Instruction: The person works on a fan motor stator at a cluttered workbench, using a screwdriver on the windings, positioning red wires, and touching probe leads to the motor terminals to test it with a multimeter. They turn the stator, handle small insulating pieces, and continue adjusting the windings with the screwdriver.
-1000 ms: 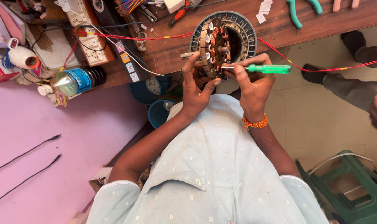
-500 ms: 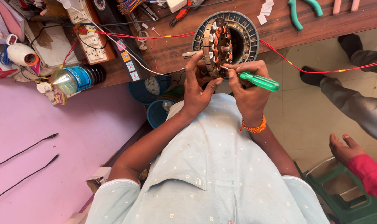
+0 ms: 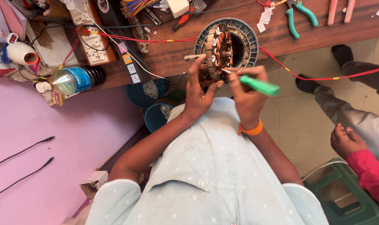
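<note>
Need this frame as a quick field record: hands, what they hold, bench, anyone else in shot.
left hand: grips the wound motor stator, held on edge at the bench edge
right hand: holds green-handled screwdriver, tip at the stator windings
workbench: wooden, with green-handled pliers, plastic bottle, red wire
below bench: two blue buckets
other person: hand in red sleeve at right, above a green stool

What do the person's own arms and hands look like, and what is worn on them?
Both arms are bare below short pale blue sleeves with small white dots. The right hand has an orange thread band around its wrist. The left hand wears nothing visible.
</note>
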